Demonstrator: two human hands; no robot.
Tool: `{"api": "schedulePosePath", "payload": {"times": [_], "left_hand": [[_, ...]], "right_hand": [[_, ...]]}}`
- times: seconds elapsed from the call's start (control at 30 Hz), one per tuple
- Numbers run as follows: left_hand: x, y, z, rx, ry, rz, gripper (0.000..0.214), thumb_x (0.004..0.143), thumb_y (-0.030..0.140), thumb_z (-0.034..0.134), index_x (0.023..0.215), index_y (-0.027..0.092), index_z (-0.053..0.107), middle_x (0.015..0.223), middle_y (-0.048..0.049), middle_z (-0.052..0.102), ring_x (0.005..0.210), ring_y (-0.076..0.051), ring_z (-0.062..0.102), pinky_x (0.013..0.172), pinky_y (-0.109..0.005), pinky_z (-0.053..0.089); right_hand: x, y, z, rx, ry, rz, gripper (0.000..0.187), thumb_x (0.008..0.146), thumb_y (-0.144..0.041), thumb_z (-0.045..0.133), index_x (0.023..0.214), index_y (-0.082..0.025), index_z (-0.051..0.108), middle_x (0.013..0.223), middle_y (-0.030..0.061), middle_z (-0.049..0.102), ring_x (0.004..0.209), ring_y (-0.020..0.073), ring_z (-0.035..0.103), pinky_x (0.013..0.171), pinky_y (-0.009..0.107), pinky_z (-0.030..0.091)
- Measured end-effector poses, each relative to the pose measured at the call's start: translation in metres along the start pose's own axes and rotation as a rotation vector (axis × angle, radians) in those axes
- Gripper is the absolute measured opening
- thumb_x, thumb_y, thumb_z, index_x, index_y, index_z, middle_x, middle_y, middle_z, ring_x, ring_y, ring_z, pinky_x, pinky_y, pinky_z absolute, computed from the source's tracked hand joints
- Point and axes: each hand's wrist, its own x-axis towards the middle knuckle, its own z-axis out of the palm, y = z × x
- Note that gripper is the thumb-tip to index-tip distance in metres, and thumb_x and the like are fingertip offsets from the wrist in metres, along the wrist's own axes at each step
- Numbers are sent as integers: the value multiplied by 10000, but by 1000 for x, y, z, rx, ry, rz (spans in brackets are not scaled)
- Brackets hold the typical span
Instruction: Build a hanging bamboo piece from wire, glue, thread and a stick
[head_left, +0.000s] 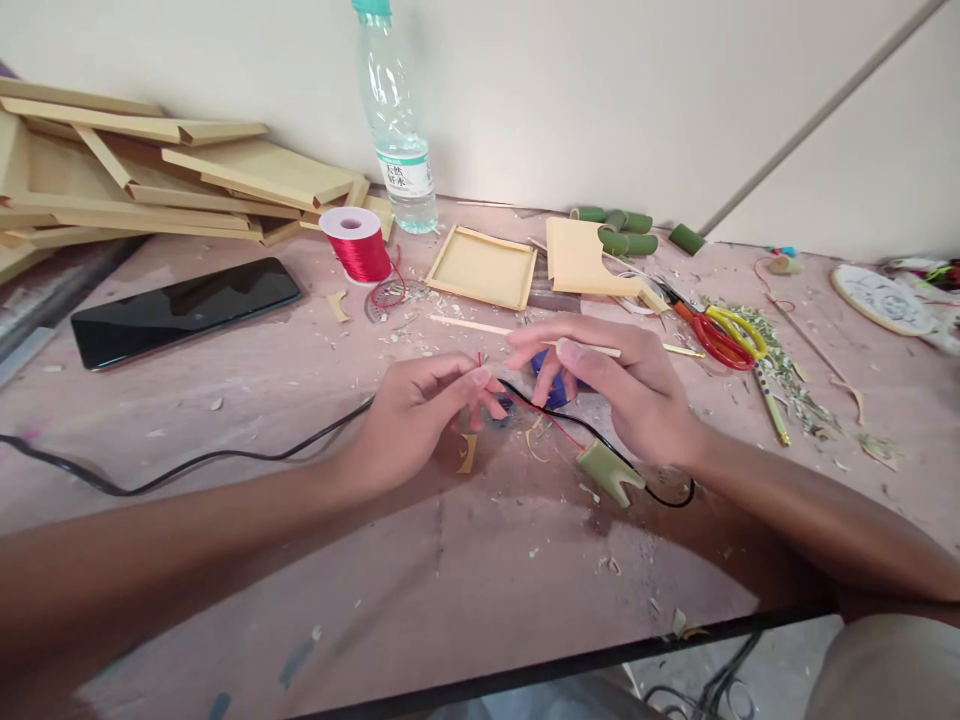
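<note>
My left hand (pixel 420 410) pinches a thin red cord (pixel 566 432) near its end, with a short tip sticking up above the thumb. From there the cord runs right to a notched green bamboo piece (pixel 611 472) lying on the table. My right hand (pixel 622 385) hovers over the cord, thumb and index finger apart; one lower fingertip is at the cord, but whether it presses on it I cannot tell. A black cable (pixel 247 453) passes beneath both hands. Behind the right fingers is a blue object (pixel 553 380), partly hidden. A thin wooden stick (pixel 472 325) lies just beyond the hands.
At the back stand a water bottle (pixel 401 130), a red cord spool (pixel 355 245), stacked cardboard trays (pixel 202 215) and cut bamboo tubes (pixel 626 243). A phone (pixel 187 310) lies left. Scissors (pixel 724 335) and shavings lie right. The table edge (pixel 525 680) is close.
</note>
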Motion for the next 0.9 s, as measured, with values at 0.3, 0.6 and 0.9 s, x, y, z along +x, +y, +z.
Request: {"api": "schedulePosePath", "payload": {"times": [0.3,0.6,0.9], "left_hand": [[-5,-7,3,30,-116,-6,372,1058,457,681,846,167,775,767,-23,769,641,-110,628,571,-180,505],[-5,-9,2,103,-197,22,397,1075,443,625,832,165,768,729,-16,735,613,-113,600,570,-213,455],[-3,-10,2,157,-230,78,428,1081,394,595,738,171,719,693,-3,699,615,-113,585,610,-234,422]], "right_hand": [[16,14,-16,68,-13,-24,387,1131,-432,532,1216,-193,825,1079,63,839,733,129,767,603,258,496],[106,54,-65,-410,-36,36,406,1054,-459,522,1273,-201,747,1057,74,826,764,165,764,642,284,539],[203,85,-104,-1182,-112,146,339,984,-308,679,1302,-218,753,1333,119,777,1226,353,696,1134,609,533]]}}
